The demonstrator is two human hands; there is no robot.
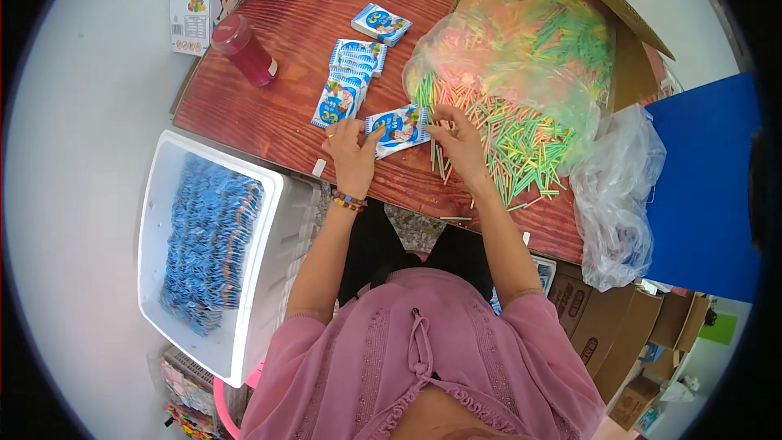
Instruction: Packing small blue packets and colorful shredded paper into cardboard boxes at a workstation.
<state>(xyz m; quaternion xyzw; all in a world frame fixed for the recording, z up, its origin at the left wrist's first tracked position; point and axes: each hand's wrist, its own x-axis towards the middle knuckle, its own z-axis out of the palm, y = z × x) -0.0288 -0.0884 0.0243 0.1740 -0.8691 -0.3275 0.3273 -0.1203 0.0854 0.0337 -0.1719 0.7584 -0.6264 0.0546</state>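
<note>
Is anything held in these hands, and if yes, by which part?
A blue and white packet: the left hand holds its left end, the right hand its right end.

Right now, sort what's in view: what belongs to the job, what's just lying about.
Likely the job:
- packet between left hand and right hand
- packet pile
- coloured sticks
- white bin of packets

Apparently lying about:
- red bottle
- blue panel
- cartons
</note>
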